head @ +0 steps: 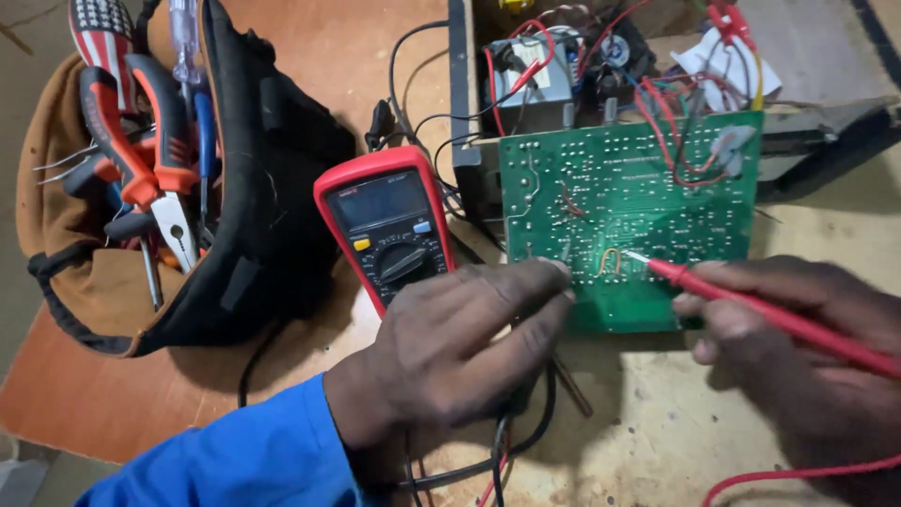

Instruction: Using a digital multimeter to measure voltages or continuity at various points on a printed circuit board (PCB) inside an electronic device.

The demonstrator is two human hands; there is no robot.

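Head view, looking down at the bench. I see the left hand [450, 347], blue sleeve behind it, lying palm-down at the lower left corner of the green printed circuit board [627, 221]. Its fingers are curled, fingertips [554, 272] on the board's solder side. Dark leads run out from under the palm; whether it pinches a probe there I cannot tell.

The right hand [798, 338] is closed around a red test probe [751, 305], held like a pen. The probe's metal tip rests on the board near a small orange wire loop, in the lower middle of the board.

The board stands tilted, solder side up, leaning against an open dark chassis [563, 75] packed with red and black wires and a grey block component.

Just left of the board, touching the left hand's knuckle side, lies a red-cased digital multimeter [389, 225] with a grey screen and a black rotary dial. Display unreadable from here.

Far left: a brown and black fabric tool bag [235, 188], open, holding orange-handled pliers [141, 141] and screwdrivers.

All of it sits on a worn brown wooden table [657, 422]
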